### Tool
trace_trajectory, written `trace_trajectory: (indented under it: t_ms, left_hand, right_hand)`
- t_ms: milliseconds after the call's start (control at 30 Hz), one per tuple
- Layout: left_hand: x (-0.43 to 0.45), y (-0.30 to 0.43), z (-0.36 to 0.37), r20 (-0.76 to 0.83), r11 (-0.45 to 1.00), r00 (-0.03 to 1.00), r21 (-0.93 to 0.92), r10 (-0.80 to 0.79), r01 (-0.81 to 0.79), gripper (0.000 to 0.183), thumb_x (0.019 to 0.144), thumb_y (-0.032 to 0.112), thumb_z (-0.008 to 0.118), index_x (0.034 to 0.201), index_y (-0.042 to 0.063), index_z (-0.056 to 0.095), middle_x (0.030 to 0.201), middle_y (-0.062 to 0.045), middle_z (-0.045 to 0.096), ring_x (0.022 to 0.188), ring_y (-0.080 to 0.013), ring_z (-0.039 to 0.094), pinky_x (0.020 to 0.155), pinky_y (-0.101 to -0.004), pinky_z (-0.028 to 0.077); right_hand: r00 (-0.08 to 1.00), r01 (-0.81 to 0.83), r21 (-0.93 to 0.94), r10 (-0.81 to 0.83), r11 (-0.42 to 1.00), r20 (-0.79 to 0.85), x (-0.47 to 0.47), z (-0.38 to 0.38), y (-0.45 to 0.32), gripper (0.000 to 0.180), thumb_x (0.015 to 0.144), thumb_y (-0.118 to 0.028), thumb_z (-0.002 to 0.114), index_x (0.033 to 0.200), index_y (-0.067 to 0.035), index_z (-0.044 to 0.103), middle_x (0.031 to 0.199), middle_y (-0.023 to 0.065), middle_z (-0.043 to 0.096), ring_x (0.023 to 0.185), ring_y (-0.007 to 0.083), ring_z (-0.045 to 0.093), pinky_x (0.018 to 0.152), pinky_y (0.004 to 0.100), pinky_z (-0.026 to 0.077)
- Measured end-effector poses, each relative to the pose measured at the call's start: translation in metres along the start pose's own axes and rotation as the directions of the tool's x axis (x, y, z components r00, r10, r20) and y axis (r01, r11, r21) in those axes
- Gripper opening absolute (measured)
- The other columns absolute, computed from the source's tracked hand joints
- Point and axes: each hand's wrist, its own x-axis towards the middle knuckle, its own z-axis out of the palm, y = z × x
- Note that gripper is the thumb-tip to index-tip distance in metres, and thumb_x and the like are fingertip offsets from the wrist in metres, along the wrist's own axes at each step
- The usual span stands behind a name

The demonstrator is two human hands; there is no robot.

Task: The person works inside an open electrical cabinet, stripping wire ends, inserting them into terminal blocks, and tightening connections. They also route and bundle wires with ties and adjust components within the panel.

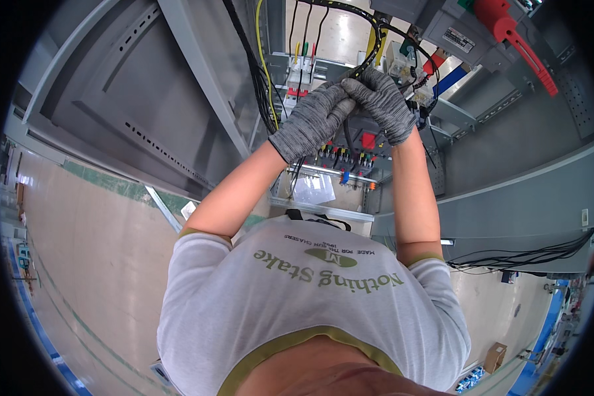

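Note:
Both my hands wear grey knitted gloves and meet inside an open metal electrical cabinet. My left hand [313, 119] and my right hand [383, 104] have their fingers together at the lower end of a black wire bundle [374, 44] with yellow marks. Both seem closed on this bundle, though the fingers hide the exact grip. Under the hands are terminals with red, yellow and green parts [344, 156]. A small white breaker unit [301, 72] with coloured leads is beyond my left hand. A yellow-green wire [265, 64] and black cables [257, 74] run down beside it.
A red rotary handle [524, 54] sticks out from a grey switch housing [460, 37] at the upper right. The cabinet's grey door panel [143, 99] stands on the left, and a grey side panel [515, 198] on the right. Loose black cables [529, 255] hang at the right.

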Motion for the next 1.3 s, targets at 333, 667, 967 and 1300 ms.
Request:
trace_trajectory:
  t_ms: [333, 667, 967, 1300]
  left_hand:
    - [-0.003, -0.012, -0.017, 0.229, 0.492, 0.934, -0.802, -0.273, 0.340, 0.031, 0.093, 0.030, 0.055, 0.111, 0.005, 0.055, 0.080, -0.002, 0.056, 0.064, -0.0079, 0.051, 0.058, -0.0224, 0.045]
    - [0.003, -0.020, -0.006, 0.027, 0.719, 0.953, -0.651, -0.300, 0.245, 0.015, 0.087, 0.017, 0.064, 0.095, 0.007, 0.057, 0.078, 0.002, 0.055, 0.066, -0.0059, 0.050, 0.061, -0.0236, 0.046]
    - [0.002, -0.013, 0.021, -0.497, 0.990, 0.864, 0.142, 0.085, -0.015, 0.010, 0.087, 0.010, 0.059, 0.093, 0.002, 0.062, 0.082, -0.008, 0.060, 0.075, -0.0159, 0.059, 0.070, -0.0288, 0.047]
    - [0.008, -0.009, -0.005, -0.286, 0.972, 0.943, 0.207, 0.168, -0.110, 0.017, 0.088, 0.007, 0.054, 0.104, 0.002, 0.057, 0.097, -0.014, 0.060, 0.088, -0.0271, 0.061, 0.081, -0.0334, 0.048]
  right_hand:
    - [0.998, -0.021, -0.112, 0.028, 0.994, 0.063, 0.000, -0.008, -0.006, 0.024, 0.085, -0.019, 0.060, 0.099, 0.001, 0.063, 0.082, 0.0077, 0.064, 0.074, 0.0130, 0.058, 0.068, 0.0277, 0.047]
    - [0.992, 0.070, 0.029, -0.072, 0.997, 0.105, 0.001, -0.005, 0.003, 0.017, 0.087, -0.015, 0.058, 0.099, -0.004, 0.064, 0.086, 0.0008, 0.063, 0.081, 0.0089, 0.055, 0.073, 0.0238, 0.044]
    - [0.990, 0.038, -0.101, -0.051, 0.994, -0.134, -0.004, 0.011, 0.022, 0.019, 0.088, -0.013, 0.059, 0.100, 0.000, 0.065, 0.082, 0.0037, 0.065, 0.074, 0.0101, 0.057, 0.070, 0.0243, 0.046]
    - [0.961, 0.035, -0.023, -0.039, 0.999, -0.273, -0.005, 0.017, 0.014, 0.019, 0.082, -0.015, 0.066, 0.087, 0.003, 0.065, 0.069, 0.0056, 0.061, 0.061, 0.0119, 0.051, 0.058, 0.0271, 0.043]
